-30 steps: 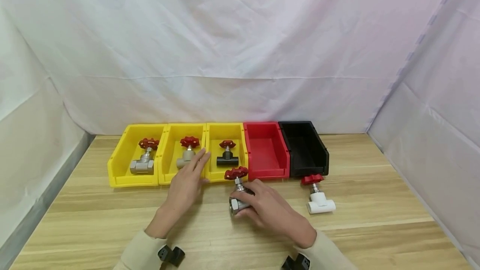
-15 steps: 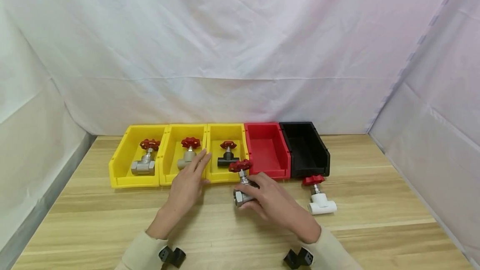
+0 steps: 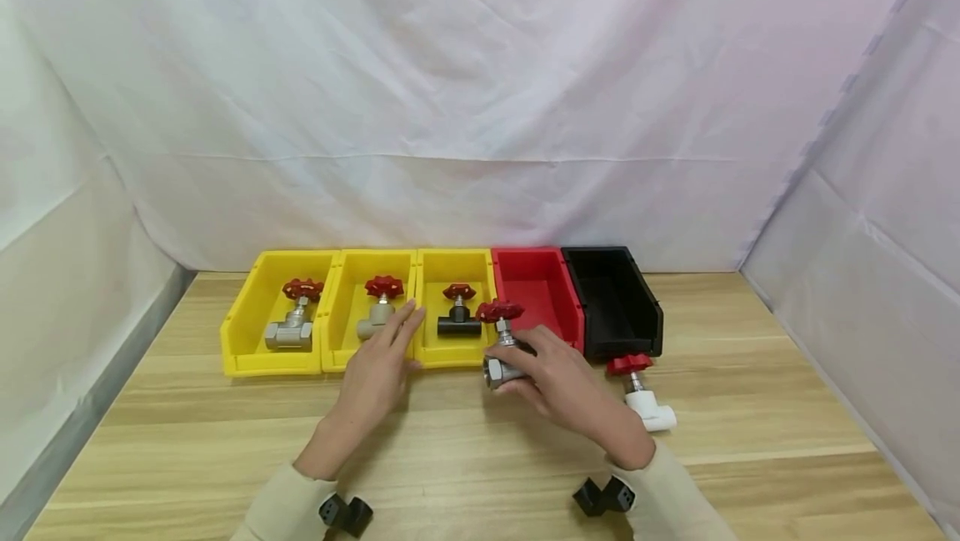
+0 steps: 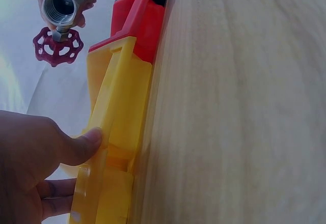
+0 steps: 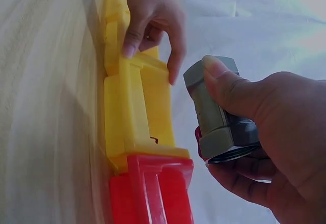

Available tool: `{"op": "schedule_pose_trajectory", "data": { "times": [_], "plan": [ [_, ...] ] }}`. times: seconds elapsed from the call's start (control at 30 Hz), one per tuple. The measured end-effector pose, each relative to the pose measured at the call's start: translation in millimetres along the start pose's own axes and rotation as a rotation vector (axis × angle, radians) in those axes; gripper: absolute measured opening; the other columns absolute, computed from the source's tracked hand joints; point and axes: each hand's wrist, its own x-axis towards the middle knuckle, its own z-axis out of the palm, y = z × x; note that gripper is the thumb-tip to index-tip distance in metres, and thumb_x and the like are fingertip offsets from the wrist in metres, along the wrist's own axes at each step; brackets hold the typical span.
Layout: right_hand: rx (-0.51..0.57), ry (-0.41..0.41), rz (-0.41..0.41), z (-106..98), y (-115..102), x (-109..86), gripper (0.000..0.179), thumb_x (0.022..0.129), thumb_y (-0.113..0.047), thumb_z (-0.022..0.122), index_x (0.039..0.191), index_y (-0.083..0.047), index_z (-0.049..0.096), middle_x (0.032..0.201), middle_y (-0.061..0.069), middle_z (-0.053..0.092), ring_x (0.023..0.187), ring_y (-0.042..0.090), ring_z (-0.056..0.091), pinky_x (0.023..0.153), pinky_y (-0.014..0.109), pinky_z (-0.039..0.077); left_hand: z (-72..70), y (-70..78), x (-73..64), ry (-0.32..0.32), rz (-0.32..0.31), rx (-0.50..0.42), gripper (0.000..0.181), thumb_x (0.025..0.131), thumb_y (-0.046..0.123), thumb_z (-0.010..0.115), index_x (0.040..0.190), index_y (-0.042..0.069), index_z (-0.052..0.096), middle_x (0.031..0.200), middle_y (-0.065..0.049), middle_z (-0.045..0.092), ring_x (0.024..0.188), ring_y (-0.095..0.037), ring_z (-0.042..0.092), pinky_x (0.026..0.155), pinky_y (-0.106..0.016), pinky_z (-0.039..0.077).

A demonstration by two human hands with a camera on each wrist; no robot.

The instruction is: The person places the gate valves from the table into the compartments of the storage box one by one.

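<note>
In the head view my right hand [image 3: 558, 383] grips a metal gate valve [image 3: 504, 368] by its body, thumb on the near side and fingers beneath. Its red handwheel [image 3: 500, 311] points up and overlaps the edge between the third yellow bin and the red bin [image 3: 536, 291]. The right wrist view shows the hexagonal valve body [image 5: 216, 114] close up, above bin level. My left hand [image 3: 375, 370] rests at the wall between the second yellow bin [image 3: 352, 358] and third yellow bin [image 3: 442, 356], fingers straight, thumb [image 4: 86, 145] touching the front rim.
Yellow bins hold a metal valve [image 3: 291, 331], a beige valve [image 3: 378, 318] and a black valve [image 3: 459, 324]. A black bin [image 3: 618, 303] stands right of the red one. A white valve [image 3: 651, 412] with a red handwheel lies on the wooden table [image 3: 465, 474], partly behind the right wrist.
My right hand has carried the metal valve to the right and toward the bins, from before the third yellow bin to the red bin's front edge. The left hand has stayed put.
</note>
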Motion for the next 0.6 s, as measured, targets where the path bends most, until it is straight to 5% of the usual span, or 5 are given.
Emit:
{"op": "schedule_pose_trajectory", "data": {
  "times": [0.6],
  "plan": [
    [-0.038,0.001,0.051,-5.9,19.6,3.7,0.046,0.082,-0.034,0.074,0.125,-0.023,0.063,0.116,0.007,0.057,0.099,0.019,0.052,0.081,0.034,0.051,1.5,-0.5,0.2,-0.013,-0.007,0.012,0.075,0.076,0.01,0.081,0.141,0.007,0.045,0.146,-0.012,0.041,0.076,-0.024,0.058,0.053,-0.025,0.046]
  ]
}}
